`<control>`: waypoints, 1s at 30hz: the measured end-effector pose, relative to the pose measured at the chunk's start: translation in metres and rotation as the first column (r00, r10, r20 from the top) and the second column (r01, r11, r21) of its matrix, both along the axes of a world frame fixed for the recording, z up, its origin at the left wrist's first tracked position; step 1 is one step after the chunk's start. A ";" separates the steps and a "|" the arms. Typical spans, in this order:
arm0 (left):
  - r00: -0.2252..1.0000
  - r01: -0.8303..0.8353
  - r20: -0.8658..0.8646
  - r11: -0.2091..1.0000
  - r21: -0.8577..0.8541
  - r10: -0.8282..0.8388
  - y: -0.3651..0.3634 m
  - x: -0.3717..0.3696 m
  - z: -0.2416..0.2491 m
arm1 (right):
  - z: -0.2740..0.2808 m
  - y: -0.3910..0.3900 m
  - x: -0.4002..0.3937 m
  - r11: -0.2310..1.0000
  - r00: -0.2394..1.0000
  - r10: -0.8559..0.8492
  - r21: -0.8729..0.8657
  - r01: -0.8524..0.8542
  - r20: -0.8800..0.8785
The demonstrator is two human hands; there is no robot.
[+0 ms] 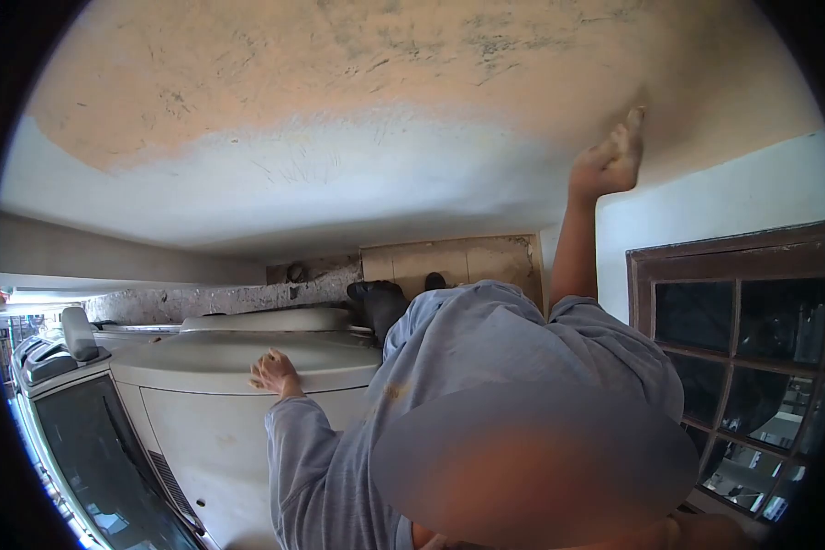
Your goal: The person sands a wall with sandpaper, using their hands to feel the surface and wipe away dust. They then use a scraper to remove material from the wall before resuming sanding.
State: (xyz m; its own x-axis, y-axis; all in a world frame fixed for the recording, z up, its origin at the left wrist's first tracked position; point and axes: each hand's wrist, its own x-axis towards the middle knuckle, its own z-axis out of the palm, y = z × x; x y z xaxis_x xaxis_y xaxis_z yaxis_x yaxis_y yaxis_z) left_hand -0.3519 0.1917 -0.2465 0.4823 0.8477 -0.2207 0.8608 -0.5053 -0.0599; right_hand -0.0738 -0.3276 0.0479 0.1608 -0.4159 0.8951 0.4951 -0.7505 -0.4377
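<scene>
My right hand (611,158) is raised at the end of a stretched arm, its fingers bent together against the upper wall. A small blurred dark shape shows at the fingertips; I cannot tell what they hold. Around it the wall (330,151) is white low down and peach above, with dark scuffs and scratches in the peach part. Lower left, my left hand (275,373) rests over the front edge of a pale car hood (211,431), fingers loosely bent and apart, nothing visible in them.
A brown-framed window (741,284) with several panes is set in the wall at right. The car's windshield (101,458) and side mirror (78,332) are at far left. Tiled ledge (495,261) and rough ground lie between car and wall, near my dark shoes (434,280).
</scene>
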 end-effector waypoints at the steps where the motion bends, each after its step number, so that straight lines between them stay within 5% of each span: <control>1: 1.000 0.007 -0.004 1.000 -0.008 -0.007 0.000 0.001 0.000 | -0.022 -0.009 0.007 0.980 1.000 -0.025 -0.197 0.023 -0.010; 2: 1.000 0.007 0.001 1.000 0.013 -0.007 0.000 0.001 -0.002 | -0.041 -0.016 0.015 0.921 0.998 -0.057 -0.387 0.046 -0.017; 6: 0.998 0.047 -0.044 0.999 -0.013 -0.048 -0.002 -0.001 0.004 | -0.066 0.001 0.060 0.847 0.990 -0.118 -0.528 0.061 -0.075; 9: 0.998 0.065 -0.028 0.998 0.013 -0.065 0.005 -0.001 -0.003 | 0.055 -0.010 0.089 0.839 0.985 -0.121 -0.519 0.166 0.120; 10: 0.998 0.067 -0.017 0.998 0.017 -0.066 0.005 -0.003 -0.004 | 0.100 -0.031 0.095 0.910 0.961 -0.231 -0.382 0.159 -0.150; 12: 0.997 0.075 -0.004 0.997 0.020 -0.075 0.004 -0.002 -0.002 | 0.183 -0.025 0.089 0.923 0.952 -0.287 -0.297 0.244 -0.110; 13: 0.998 0.058 -0.010 0.998 0.005 -0.058 0.002 0.000 0.002 | 0.207 0.001 0.086 0.889 0.945 -0.246 -0.339 0.308 0.214; 14: 0.999 0.038 -0.017 0.999 -0.013 -0.038 0.000 0.001 0.006 | 0.204 0.003 0.094 0.889 0.945 -0.242 -0.341 0.307 0.219; 16: 0.999 0.039 -0.019 0.999 -0.018 -0.039 -0.002 0.001 0.011 | 0.166 0.002 0.115 0.735 0.810 -0.394 -0.380 0.562 0.435; 19: 0.999 0.037 0.008 0.999 -0.030 -0.037 0.002 0.001 0.004 | -0.010 0.066 0.084 0.910 0.935 -0.315 -0.331 0.249 -0.164; 20: 0.999 0.045 0.022 0.998 -0.032 -0.045 0.004 -0.002 0.002 | -0.063 0.078 0.063 0.869 0.973 -0.027 -0.487 -0.090 -0.230; 21: 0.999 0.028 0.023 0.999 -0.031 -0.027 0.003 -0.003 0.001 | -0.115 0.092 0.043 0.707 0.875 0.264 -0.536 -0.462 -0.406; 22: 0.999 0.033 0.038 0.999 -0.040 -0.031 0.004 -0.003 0.001 | -0.126 0.099 0.011 0.371 0.439 0.489 -0.276 -0.887 -0.754; 23: 0.998 0.041 0.045 0.998 -0.048 -0.039 0.005 -0.003 0.000 | -0.123 0.106 -0.014 0.361 0.198 0.466 -0.019 -0.932 -0.862; 25: 0.999 0.019 0.027 0.999 -0.033 -0.018 0.006 -0.002 -0.003 | -0.113 0.112 -0.034 0.354 -0.094 0.433 0.265 -0.897 -0.897; 27: 0.999 0.032 0.027 0.998 -0.052 -0.030 0.004 0.000 0.005 | -0.108 0.113 -0.030 0.129 -0.109 0.964 0.788 -0.602 -0.242; 29: 0.999 0.033 0.005 0.998 -0.054 -0.033 0.010 -0.003 -0.007 | -0.043 0.113 -0.021 -0.180 -0.109 0.984 0.817 -0.547 0.143; 30: 0.999 0.043 0.007 0.998 -0.053 -0.043 0.013 -0.003 -0.012 | -0.026 0.109 -0.015 -0.232 -0.118 0.972 0.801 -0.551 0.201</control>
